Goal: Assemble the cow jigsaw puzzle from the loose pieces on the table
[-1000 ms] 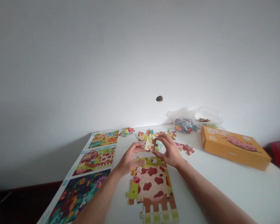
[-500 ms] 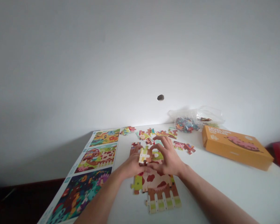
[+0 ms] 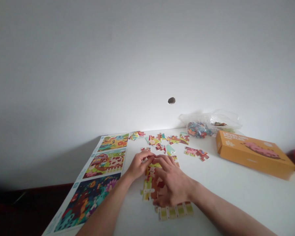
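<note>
A partly joined jigsaw puzzle (image 3: 175,211) with a cow, a white fence and green grass lies on the white table. My left hand (image 3: 139,165) is at its upper left edge, thumb and forefinger pinched together; what they grip is hidden. My right hand (image 3: 173,180) lies over the puzzle's middle with its fingers apart and bent, fingertips on the joined pieces, covering much of the cow. A fence-and-grass puzzle piece (image 3: 147,191) shows at the left side of the puzzle, below my left hand.
Loose puzzle pieces (image 3: 173,140) are scattered toward the wall, with a joined pig pair (image 3: 191,151) to their right. A picture sheet (image 3: 105,164) lies left. Plastic bags of pieces (image 3: 198,128) and an orange puzzle box (image 3: 253,154) stand right.
The fence piece held up between both hands now appears low at the puzzle's left side. My right hand has come down flatter over the puzzle; my left fingers have pinched closed.
</note>
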{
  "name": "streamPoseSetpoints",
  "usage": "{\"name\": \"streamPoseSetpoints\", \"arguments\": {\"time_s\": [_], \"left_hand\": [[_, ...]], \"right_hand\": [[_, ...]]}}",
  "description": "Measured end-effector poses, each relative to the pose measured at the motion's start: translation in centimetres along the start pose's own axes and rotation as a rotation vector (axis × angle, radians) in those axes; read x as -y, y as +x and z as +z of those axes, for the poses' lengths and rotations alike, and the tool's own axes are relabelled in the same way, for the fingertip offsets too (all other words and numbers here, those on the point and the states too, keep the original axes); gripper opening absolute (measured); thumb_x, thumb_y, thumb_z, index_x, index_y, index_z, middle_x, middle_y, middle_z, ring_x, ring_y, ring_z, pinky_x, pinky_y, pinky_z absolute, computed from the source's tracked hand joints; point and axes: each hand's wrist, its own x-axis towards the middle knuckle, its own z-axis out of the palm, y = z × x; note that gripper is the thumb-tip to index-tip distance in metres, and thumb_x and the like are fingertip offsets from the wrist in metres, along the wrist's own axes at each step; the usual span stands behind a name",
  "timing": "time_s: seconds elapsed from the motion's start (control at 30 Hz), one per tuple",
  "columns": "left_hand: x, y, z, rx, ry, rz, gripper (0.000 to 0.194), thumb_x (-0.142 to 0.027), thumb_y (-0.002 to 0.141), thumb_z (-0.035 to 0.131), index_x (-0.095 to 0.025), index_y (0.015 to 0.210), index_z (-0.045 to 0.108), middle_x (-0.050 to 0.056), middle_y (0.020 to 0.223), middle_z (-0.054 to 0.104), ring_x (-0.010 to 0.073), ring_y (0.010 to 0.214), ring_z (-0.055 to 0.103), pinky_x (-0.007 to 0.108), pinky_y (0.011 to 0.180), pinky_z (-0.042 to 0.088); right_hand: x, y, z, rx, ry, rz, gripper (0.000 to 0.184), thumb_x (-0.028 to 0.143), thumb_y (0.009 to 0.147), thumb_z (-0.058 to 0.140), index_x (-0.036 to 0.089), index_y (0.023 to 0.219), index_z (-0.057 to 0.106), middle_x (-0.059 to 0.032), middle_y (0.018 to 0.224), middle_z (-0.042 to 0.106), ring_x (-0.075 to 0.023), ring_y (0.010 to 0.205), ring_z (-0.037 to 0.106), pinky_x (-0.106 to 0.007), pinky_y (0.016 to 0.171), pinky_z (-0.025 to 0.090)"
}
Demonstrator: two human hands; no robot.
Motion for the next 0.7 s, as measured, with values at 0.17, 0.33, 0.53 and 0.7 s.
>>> {"name": "streamPoseSetpoints", "arguments": {"time_s": [0.17, 0.33, 0.53, 0.7], "left_hand": [[0.6, 0.0, 0.0, 0.060, 0.214, 0.110, 0.020, -0.021, 0.086, 0.057, -0.019, 0.092, 0.077, 0.007, 0.084, 0.067, 0.0216, 0.089, 0.058, 0.035, 0.085, 0.047], [1.1, -0.1, 0.1, 0.085, 0.265, 0.114, 0.024, -0.019, 0.086, 0.059, -0.021, 0.101, 0.078, 0.008, 0.087, 0.066, 0.0207, 0.088, 0.059, 0.034, 0.084, 0.049], [1.1, -0.1, 0.0, 0.084, 0.257, 0.102, 0.025, -0.024, 0.088, 0.060, -0.021, 0.106, 0.077, 0.008, 0.089, 0.066, 0.0203, 0.088, 0.060, 0.033, 0.085, 0.049], [1.0, -0.1, -0.1, 0.090, 0.260, 0.101, 0.024, -0.027, 0.089, 0.059, -0.020, 0.104, 0.077, 0.008, 0.088, 0.068, 0.0211, 0.090, 0.060, 0.033, 0.086, 0.049]], "right_hand": [[1.0, -0.2, 0.5, 0.188, -0.072, -0.050, 0.056, 0.058, 0.058, 0.081, 0.019, 0.096, 0.067, -0.0148, 0.126, 0.051, -0.0397, 0.127, 0.037, -0.059, 0.109, 0.027], [1.2, -0.4, 0.6, 0.224, -0.075, -0.075, 0.066, 0.065, 0.056, 0.079, 0.018, 0.101, 0.067, -0.0160, 0.127, 0.052, -0.0410, 0.131, 0.034, -0.059, 0.112, 0.023], [1.5, -0.3, 0.3, 0.235, -0.078, -0.079, 0.067, 0.063, 0.061, 0.076, 0.018, 0.110, 0.063, -0.0164, 0.129, 0.052, -0.0394, 0.133, 0.034, -0.058, 0.111, 0.026], [1.6, -0.5, 0.5, 0.254, -0.098, -0.099, 0.055, 0.057, 0.063, 0.077, 0.020, 0.101, 0.064, -0.0160, 0.131, 0.049, -0.0407, 0.136, 0.031, -0.059, 0.110, 0.027]]}}
